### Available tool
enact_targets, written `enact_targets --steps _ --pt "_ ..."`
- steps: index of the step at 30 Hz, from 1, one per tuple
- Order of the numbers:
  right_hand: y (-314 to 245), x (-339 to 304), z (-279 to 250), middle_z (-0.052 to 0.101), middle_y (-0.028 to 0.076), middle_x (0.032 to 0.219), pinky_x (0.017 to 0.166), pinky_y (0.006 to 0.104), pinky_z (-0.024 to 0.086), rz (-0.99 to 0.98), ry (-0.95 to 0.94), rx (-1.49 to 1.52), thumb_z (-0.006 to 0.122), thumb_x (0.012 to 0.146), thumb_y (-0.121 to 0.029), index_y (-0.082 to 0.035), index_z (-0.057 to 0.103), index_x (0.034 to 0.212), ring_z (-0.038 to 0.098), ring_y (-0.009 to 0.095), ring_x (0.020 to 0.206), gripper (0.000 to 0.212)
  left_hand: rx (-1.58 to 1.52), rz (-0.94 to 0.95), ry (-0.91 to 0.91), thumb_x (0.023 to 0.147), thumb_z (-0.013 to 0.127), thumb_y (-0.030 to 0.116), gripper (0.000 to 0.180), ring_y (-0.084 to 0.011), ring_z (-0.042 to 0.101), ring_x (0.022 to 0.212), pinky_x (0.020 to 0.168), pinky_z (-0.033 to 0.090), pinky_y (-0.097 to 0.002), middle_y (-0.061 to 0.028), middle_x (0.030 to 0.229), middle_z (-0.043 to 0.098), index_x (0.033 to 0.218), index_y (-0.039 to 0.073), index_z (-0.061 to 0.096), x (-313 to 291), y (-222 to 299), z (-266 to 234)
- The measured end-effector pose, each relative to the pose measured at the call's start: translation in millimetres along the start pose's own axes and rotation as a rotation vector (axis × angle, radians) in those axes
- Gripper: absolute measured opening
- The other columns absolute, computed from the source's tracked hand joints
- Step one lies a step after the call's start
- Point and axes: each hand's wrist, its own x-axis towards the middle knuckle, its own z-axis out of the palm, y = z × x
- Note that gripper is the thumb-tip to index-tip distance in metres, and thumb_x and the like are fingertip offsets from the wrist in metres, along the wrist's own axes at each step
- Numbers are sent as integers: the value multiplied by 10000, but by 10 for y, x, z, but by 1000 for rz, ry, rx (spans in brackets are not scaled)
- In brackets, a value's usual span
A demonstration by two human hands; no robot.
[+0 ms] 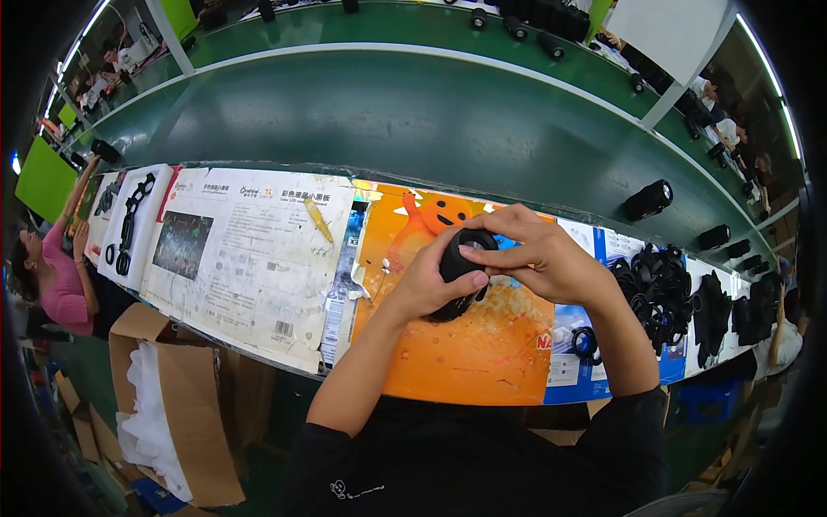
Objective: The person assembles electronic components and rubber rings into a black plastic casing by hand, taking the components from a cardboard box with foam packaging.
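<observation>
Both my hands hold a black cylinder [451,258] that looks like a portable speaker, tilted above an orange printed board [465,370]. My left hand [419,283] wraps round its left side, with the thumb across the front. From the right, my right hand [547,258] closes over its upper end, fingers and thumb pressed near the rim. Whether those fingers also pinch a small part is hidden. A pair of black rings [585,344] lies on the board to the right of my hands, beside a heap of black straps and rings [652,293].
Beyond the work boards runs a green conveyor belt [370,112], carrying several black cylinders [648,200] at the right. A yellow marker [318,221] and a white foam tray [129,250] lie left. An open cardboard box [198,422] stands below; a person in pink [69,293] works far left.
</observation>
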Motion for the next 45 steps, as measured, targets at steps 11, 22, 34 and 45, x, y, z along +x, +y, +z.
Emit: enact_targets --steps 11,22,34,45 --pt "40 70 32 773 151 1326 1125 420 531 351 155 641 651 1129 -219 11 799 1292 715 279 1190 319 149 2 -25 823 985 374 824 -181 702 1121 1011 564 -344 -85 1199 742 1470 21 615 -61 149 131" --pt "423 -97 605 759 131 1038 986 365 537 593 110 676 485 1148 -320 56 754 1070 701 227 992 468 445 125 -91 746 995 336 788 -318 753 1120 995 590 -419 -170 1239 733 1376 24 638 19 173 436" --pt "336 -195 594 718 122 1052 993 350 517 529 124 689 458 1153 -293 27 739 1135 672 211 1044 427 546 305 -141 746 976 446 782 -416 797 945 850 653 -453 -229 1135 748 1285 -27 665 24 107 398" --pt "402 -291 1310 629 103 1476 1129 440 536 522 221 1211 384 1214 -524 -61 454 1667 645 238 1321 652 -569 -47 158 1062 610 700 708 -236 772 952 885 646 -381 -123 1050 776 1253 21 681 54 -160 -131"
